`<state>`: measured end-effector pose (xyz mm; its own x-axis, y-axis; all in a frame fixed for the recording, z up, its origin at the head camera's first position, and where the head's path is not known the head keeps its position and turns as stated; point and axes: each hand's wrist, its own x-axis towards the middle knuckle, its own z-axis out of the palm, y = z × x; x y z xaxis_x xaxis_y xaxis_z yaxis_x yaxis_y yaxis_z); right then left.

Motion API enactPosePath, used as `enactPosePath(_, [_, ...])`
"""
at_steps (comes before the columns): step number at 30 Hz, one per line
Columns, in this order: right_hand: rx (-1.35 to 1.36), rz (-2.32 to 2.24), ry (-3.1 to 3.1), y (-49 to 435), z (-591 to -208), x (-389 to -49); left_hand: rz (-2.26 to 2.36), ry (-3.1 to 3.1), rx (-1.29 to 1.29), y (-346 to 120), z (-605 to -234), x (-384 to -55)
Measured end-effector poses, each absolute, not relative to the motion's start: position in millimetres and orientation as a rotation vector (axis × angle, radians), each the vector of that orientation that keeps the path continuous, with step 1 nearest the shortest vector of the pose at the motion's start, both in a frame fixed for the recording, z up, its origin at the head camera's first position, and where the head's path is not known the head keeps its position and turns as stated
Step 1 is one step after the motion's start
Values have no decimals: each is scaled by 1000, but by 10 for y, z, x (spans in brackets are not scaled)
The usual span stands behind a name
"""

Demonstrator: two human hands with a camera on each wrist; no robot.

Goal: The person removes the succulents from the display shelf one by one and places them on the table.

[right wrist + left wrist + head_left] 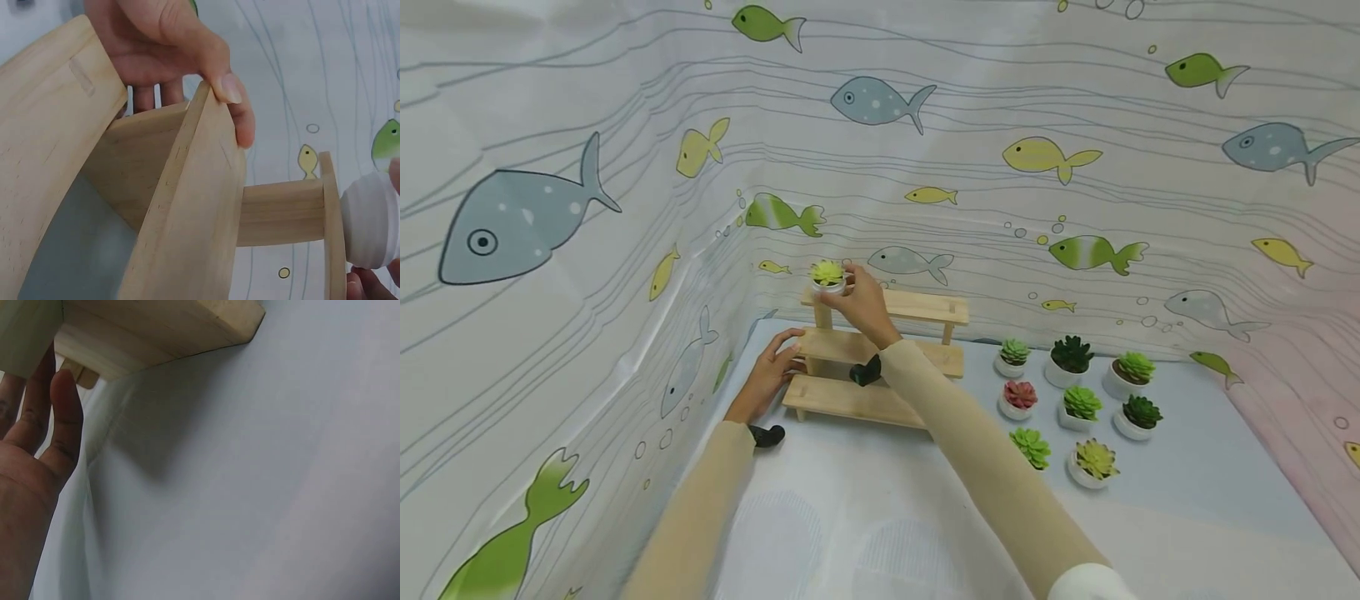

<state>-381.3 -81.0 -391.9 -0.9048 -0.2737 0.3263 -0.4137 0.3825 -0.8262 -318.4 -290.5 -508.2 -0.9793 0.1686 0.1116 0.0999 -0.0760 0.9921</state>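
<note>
My right hand (867, 307) grips a small white pot with a yellow-green succulent (827, 273) at the left end of the top tier of a wooden plant stand (848, 400). In the right wrist view the round white pot (367, 219) sits against the top board, fingers at its side and base. My left hand (766, 375) holds the left end of the stand's middle board, its thumb on the edge and a finger behind. The left wrist view shows my left hand's fingers (62, 425) reaching up beside the wooden boards.
Several potted succulents stand on the pale cloth right of the stand, among them a red one (1018, 398), a dark green one (1070, 358) and a yellowish one (1093, 462). Fish-printed sheeting (925, 175) rises behind and at both sides.
</note>
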Motion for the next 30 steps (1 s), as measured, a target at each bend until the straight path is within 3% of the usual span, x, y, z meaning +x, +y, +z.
enactPosePath(30, [522, 1497, -2492, -866, -3932, -3793, 2234, 2085, 306, -2921, -5071, -3187])
